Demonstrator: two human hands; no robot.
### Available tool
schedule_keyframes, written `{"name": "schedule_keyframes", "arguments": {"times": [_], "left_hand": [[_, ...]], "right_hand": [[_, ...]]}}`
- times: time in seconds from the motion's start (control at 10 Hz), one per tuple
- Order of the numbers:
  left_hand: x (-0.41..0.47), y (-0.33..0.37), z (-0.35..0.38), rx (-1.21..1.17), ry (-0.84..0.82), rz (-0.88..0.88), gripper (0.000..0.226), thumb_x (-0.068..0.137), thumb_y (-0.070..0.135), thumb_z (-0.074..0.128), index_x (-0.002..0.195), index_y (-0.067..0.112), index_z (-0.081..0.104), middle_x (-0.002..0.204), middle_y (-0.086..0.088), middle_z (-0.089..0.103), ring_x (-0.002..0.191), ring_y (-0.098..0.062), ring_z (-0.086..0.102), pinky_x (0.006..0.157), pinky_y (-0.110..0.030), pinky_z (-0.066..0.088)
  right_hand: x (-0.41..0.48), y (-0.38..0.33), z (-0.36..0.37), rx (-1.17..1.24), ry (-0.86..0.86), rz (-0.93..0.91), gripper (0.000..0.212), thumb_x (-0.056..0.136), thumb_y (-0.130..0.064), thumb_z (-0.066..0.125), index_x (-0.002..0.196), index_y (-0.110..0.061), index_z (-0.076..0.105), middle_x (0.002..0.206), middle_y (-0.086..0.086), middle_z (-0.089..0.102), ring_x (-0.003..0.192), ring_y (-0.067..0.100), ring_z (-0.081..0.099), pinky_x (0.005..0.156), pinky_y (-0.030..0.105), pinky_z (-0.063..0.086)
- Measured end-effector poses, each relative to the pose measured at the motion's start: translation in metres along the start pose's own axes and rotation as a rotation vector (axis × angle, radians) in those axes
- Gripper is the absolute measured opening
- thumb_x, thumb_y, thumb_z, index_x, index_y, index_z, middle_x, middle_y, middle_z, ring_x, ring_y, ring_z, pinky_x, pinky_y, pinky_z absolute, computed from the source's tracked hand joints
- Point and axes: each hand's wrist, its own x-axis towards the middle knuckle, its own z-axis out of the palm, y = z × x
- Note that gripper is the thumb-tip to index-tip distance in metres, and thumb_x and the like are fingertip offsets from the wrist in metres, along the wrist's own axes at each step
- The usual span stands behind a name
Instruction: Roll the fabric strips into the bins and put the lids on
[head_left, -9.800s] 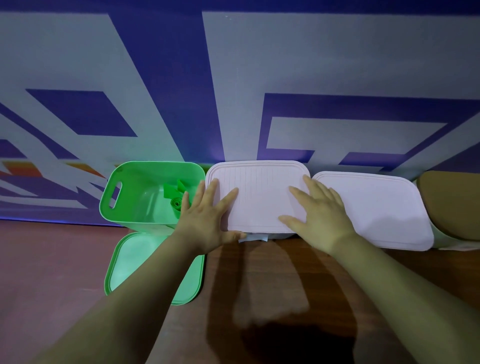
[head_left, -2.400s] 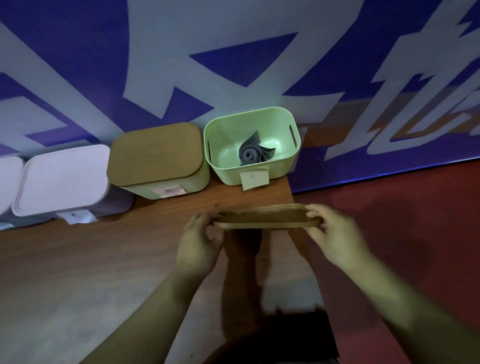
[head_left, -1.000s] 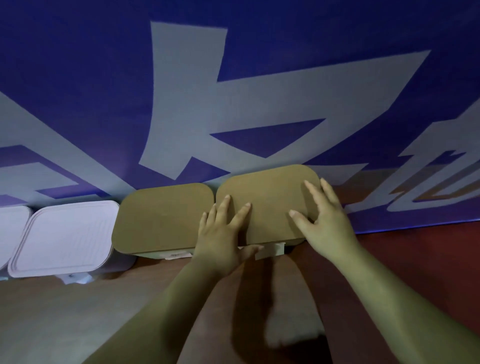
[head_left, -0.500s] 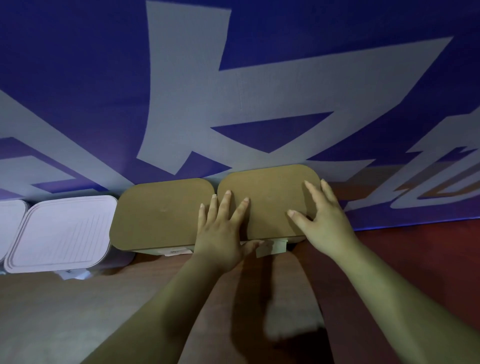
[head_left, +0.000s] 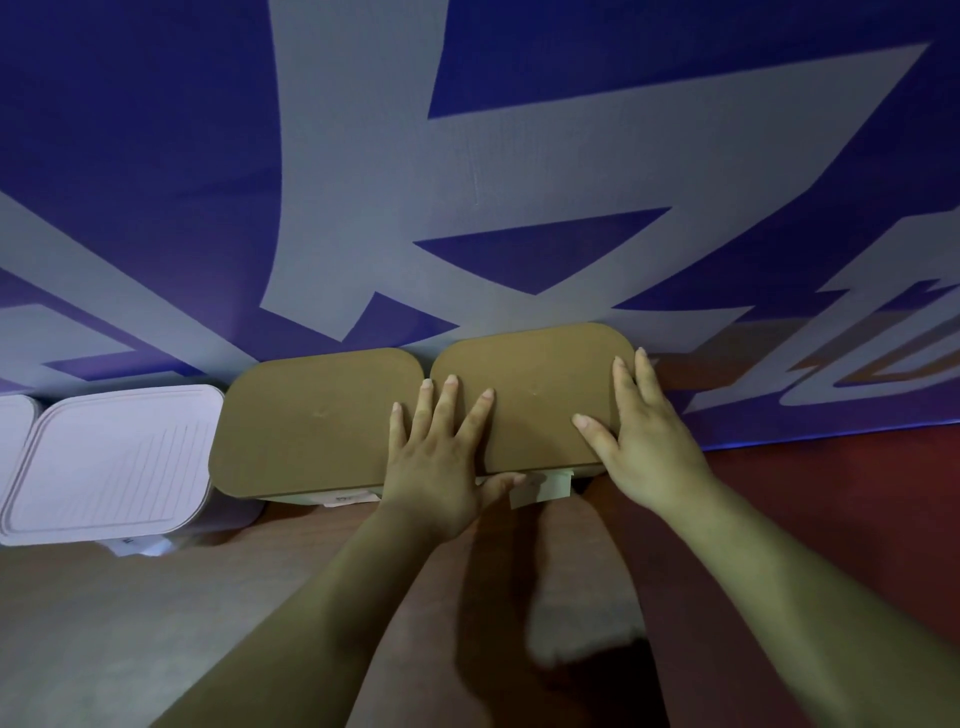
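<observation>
I see my left hand (head_left: 436, 467) and right hand (head_left: 649, 452) flat, fingers straight, on the brown lid (head_left: 530, 395), at its left front and right edge. It sits against the banner (head_left: 467, 208), just beside a second brown lid (head_left: 311, 421), with the wooden table (head_left: 156, 597) open in front.

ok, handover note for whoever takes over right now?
Left hand: open, flat across the seam between the rightmost brown rounded-rectangle lid and the neighbouring brown lid.
Right hand: open, flat on the rightmost lid's right end.
Both brown lids and the pale pink ribbed lid sit on bins along the wooden table.
Left: check the rightmost lid is seated; bins out of frame unknown.
</observation>
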Motion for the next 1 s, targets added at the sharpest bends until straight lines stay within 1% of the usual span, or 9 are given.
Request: {"name": "schedule_keyframes", "arguments": {"times": [0.2, 0.3, 0.6, 0.7, 0.8, 0.9, 1.0], "left_hand": [[0.001, 0.001, 0.001, 0.000, -0.010, -0.007, 0.093, 0.080, 0.088, 0.019, 0.155, 0.040, -0.007, 0.167, -0.008, -0.006, 0.152, -0.033, -0.011, 0.121, -0.058, -0.001], [0.001, 0.001, 0.002, -0.001, 0.000, -0.013, 0.093, 0.079, 0.088, 0.020, 0.156, 0.039, -0.004, 0.167, -0.009, -0.004, 0.152, -0.033, -0.009, 0.120, -0.058, -0.001], [0.001, 0.001, 0.002, 0.022, -0.025, -0.013, 0.093, 0.080, 0.087, 0.019, 0.155, 0.038, -0.008, 0.166, -0.009, -0.005, 0.152, -0.034, -0.010, 0.120, -0.059, 0.000], [0.002, -0.002, 0.000, 0.003, -0.058, 0.001, 0.094, 0.080, 0.086, 0.024, 0.154, 0.039, -0.008, 0.166, -0.009, -0.006, 0.152, -0.034, -0.011, 0.120, -0.059, -0.001], [0.000, -0.006, -0.007, -0.047, -0.071, 0.027, 0.093, 0.082, 0.081, 0.038, 0.155, 0.037, 0.001, 0.166, -0.011, -0.001, 0.152, -0.034, -0.007, 0.120, -0.059, 0.002], [-0.005, -0.014, -0.019, -0.054, -0.050, 0.037, 0.089, 0.084, 0.074, 0.045, 0.155, 0.037, 0.006, 0.165, -0.010, 0.003, 0.152, -0.032, -0.003, 0.121, -0.057, 0.006], [-0.016, -0.018, -0.036, -0.085, -0.058, 0.002, 0.087, 0.084, 0.074, 0.044, 0.154, 0.038, 0.005, 0.166, -0.006, 0.002, 0.153, -0.029, -0.006, 0.122, -0.054, 0.003]], "right_hand": [[0.002, 0.000, 0.000, -0.085, 0.010, -0.024, 0.088, 0.092, -0.068, 0.034, 0.157, -0.018, 0.002, 0.165, 0.003, -0.012, 0.149, 0.030, 0.019, 0.111, 0.043, 0.036], [0.003, 0.001, -0.001, -0.112, 0.007, -0.022, 0.088, 0.092, -0.069, 0.033, 0.157, -0.016, 0.003, 0.165, 0.005, -0.011, 0.149, 0.030, 0.020, 0.111, 0.043, 0.035], [0.003, 0.000, 0.003, -0.130, -0.008, -0.013, 0.089, 0.093, -0.067, 0.032, 0.156, -0.015, -0.001, 0.164, 0.008, -0.013, 0.151, 0.030, 0.012, 0.116, 0.043, 0.028], [0.004, -0.002, 0.001, -0.165, -0.017, -0.015, 0.087, 0.094, -0.066, 0.032, 0.157, -0.015, 0.001, 0.164, 0.010, -0.011, 0.152, 0.030, 0.005, 0.119, 0.044, 0.021], [0.000, -0.007, -0.005, -0.183, -0.009, -0.003, 0.084, 0.092, -0.068, 0.033, 0.156, -0.024, 0.003, 0.165, 0.006, -0.011, 0.152, 0.029, -0.003, 0.120, 0.048, 0.016], [-0.008, -0.020, -0.012, -0.185, -0.027, -0.017, 0.086, 0.089, -0.071, 0.039, 0.156, -0.030, 0.004, 0.165, 0.002, -0.014, 0.152, 0.027, -0.009, 0.121, 0.049, 0.013], [-0.019, -0.035, -0.018, -0.234, -0.048, -0.055, 0.090, 0.084, -0.072, 0.047, 0.155, -0.032, 0.008, 0.164, 0.002, -0.015, 0.152, 0.028, -0.009, 0.121, 0.049, 0.012]]}}
